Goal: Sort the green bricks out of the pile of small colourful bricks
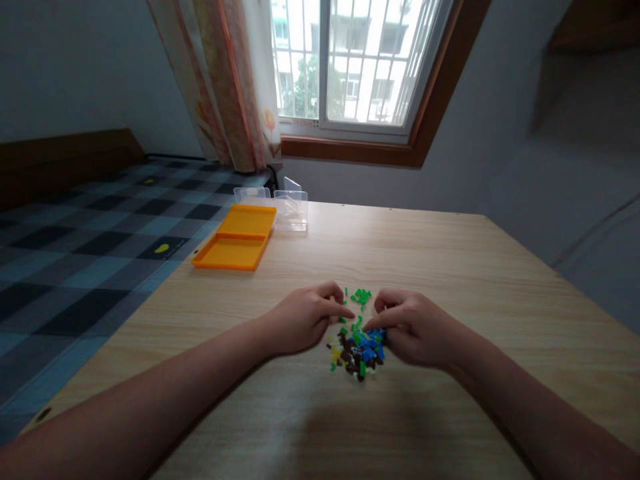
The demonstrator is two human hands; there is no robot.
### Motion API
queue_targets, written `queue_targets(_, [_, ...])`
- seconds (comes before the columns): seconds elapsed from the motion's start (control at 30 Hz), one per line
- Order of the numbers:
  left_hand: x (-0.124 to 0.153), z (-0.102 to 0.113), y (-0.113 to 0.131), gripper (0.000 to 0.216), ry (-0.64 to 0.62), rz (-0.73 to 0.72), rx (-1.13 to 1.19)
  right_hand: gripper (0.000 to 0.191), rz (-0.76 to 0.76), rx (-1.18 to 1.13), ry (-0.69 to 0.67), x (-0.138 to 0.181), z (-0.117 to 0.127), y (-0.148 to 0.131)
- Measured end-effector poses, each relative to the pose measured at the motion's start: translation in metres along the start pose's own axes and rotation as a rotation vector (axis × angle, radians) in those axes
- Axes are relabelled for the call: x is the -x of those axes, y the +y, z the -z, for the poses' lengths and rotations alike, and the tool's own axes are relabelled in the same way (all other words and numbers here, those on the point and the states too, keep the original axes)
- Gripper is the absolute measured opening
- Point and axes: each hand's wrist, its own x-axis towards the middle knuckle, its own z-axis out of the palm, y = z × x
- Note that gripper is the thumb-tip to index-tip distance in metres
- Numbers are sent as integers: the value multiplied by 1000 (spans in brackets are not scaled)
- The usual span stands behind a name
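Centrally, on my head-camera view, a mixed pile of small plastic pieces [357,353] lies on a pale wood-grain counter [450,260], low between two bare hands and slightly nearer to me than their fingertips. Its pieces are blue, dark brown, yellow and green. My left hand [305,317] comes in on one side, index finger stretched toward the pile's far edge; my right hand [420,327] faces it from the other, index finger angled down at the green and blue pieces. The hands are apart from each other, fingers partly curled; I cannot tell whether either pinches a piece. Just beyond the fingertips, between the hands, sits a loose green cluster [361,297]. Farther off to the left, well apart from the hands, an orange case [230,252] lies open beside clear plastic containers [291,213]. A bed with a checked cover [125,220] borders the counter's left side.
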Motion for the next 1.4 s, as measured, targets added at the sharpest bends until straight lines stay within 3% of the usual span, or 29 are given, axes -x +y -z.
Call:
queue_targets(0.27, [1,5,-3,42,43,-35,55,44,-3,41,-52,0,-2,2])
queue_targets(0.43, [2,5,-6,43,56,8,2,44,-26,114,-10,0,-4,8])
queue_targets(0.63, [3,6,-3,44,36,-34,118,46,20,50,17,1,-3,5])
queue_targets(0.93, [2,3,-7,38,74,60,-60,46,-3,110,-21,-2,-8,6])
queue_targets(1.07, [2,3,-6,50,80,-23,-8,46,-8,107,23,-1,-5,7])
queue_targets(1.2, [2,4,0,40,42,-84,12,45,33,48,58,0,-4,5])
queue_targets(1.4, [2,3,0,36,-4,-77,-99,45,30,72,5,-2,-6,3])
